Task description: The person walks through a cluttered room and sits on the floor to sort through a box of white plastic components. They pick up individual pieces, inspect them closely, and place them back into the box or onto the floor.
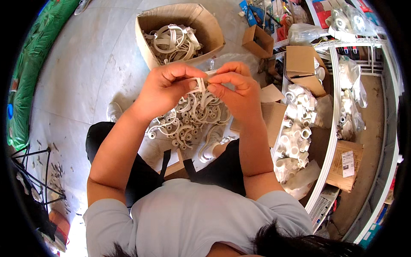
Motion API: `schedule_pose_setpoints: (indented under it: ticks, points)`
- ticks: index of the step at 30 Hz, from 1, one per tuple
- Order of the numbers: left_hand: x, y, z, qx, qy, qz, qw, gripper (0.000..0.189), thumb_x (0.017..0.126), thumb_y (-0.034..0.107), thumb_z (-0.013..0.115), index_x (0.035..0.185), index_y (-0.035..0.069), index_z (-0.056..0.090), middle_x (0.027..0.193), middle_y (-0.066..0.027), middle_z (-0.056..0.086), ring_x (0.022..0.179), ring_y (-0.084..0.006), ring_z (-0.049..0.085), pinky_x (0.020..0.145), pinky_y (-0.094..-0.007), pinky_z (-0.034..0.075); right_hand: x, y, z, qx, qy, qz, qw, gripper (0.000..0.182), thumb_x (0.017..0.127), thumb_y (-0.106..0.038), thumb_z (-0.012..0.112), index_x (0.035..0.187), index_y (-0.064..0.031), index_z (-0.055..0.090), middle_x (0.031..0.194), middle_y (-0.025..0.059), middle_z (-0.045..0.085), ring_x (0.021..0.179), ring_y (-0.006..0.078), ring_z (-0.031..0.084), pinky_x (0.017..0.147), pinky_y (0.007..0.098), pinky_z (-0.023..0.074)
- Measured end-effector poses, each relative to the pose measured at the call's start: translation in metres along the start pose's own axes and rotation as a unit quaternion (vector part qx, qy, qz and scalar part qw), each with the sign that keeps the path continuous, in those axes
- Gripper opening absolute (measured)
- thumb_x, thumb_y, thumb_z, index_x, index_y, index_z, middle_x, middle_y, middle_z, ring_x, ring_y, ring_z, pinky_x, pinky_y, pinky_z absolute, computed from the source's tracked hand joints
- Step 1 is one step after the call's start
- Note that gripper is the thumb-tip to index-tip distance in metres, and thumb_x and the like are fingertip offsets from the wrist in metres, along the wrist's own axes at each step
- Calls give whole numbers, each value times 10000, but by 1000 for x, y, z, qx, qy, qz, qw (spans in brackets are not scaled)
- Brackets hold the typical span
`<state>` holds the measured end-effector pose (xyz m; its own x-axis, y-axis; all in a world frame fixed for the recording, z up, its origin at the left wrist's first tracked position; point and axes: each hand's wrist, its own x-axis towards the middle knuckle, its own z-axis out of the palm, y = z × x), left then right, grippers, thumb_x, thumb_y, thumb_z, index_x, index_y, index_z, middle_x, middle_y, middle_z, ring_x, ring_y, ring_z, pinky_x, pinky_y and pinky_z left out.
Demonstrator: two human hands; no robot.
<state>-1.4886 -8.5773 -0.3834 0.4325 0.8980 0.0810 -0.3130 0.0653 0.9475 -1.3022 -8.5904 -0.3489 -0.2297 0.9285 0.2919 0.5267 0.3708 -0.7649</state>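
My left hand pinches a white plastic pipe clamp between thumb and fingers. Fingertips of my right hand meet at the clamp's other side, by its end; whether they grip a small part there is hidden. Below both hands, a pile of white curved clamp halves and small round plastic pieces lies on the floor between my feet. Beyond my hands stands an open cardboard box holding more white clamps.
White shelving on the right holds bagged white pipe fittings and cardboard boxes. Tools and a small open carton are at the upper right. A long green wrapped bundle and a black folding frame are at the left.
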Motion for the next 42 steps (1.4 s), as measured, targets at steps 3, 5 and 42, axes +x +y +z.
schedule_pose_setpoints:
  ticks: [3,5,42]
  points:
    - [0,3,2,20,6,31,999,203,772,-82,503,915,16,608,825,-15,576,765,-70,524,668,-206,433,0,1,3,21,5,6,1000,138,630,-103,714,749,-79,647,817,28,544,846,173,478,766,281,366]
    - [0,1,2,23,4,34,999,207,766,-86,505,914,15,608,825,-22,577,769,-76,526,677,-212,435,1,1,4,39,9,6,999,136,629,-98,716,744,-75,647,797,29,546,831,164,485,743,272,380]
    - [4,-2,9,-27,-4,5,1000,208,763,-94,509,909,8,616,800,-14,595,710,-55,522,622,-183,428,-4,4,13,222,37,137,965,159,723,-177,668,803,-69,583,858,39,547,848,155,500,752,287,392]
